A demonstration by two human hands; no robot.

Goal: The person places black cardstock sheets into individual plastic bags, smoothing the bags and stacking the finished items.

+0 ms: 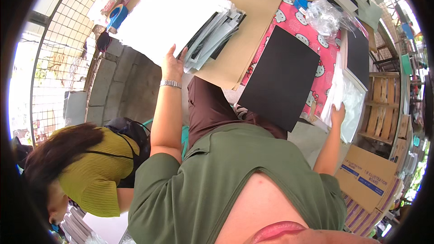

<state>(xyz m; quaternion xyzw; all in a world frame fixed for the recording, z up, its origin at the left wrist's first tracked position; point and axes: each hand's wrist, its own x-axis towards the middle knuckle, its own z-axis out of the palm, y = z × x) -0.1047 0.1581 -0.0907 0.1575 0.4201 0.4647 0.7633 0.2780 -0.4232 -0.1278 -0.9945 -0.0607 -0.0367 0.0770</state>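
My left hand (173, 67), with a metal watch on its wrist, is at the near edge of a pile of bright white sheets (167, 18). Its visible fingers are apart, resting against the pile. Beside them lie loose translucent and black strips (214, 38), on a large brown board (257, 4). On the right, my right hand (337, 114) is closed on the edge of clear plastic sleeves (350, 110) hanging at the table's side; its fingertips are partly hidden. Between my hands, a black board (282, 77) lies flat, its near end over my lap.
The table wears a pink patterned cover (289, 16). A blue tape dispenser (118, 17) is at the far left, crumpled clear plastic (326, 18) at the far right. A person in a yellow-green top (90, 167) bends close on my left. Cardboard boxes (368, 176) and a wooden crate (382, 108) stand right.
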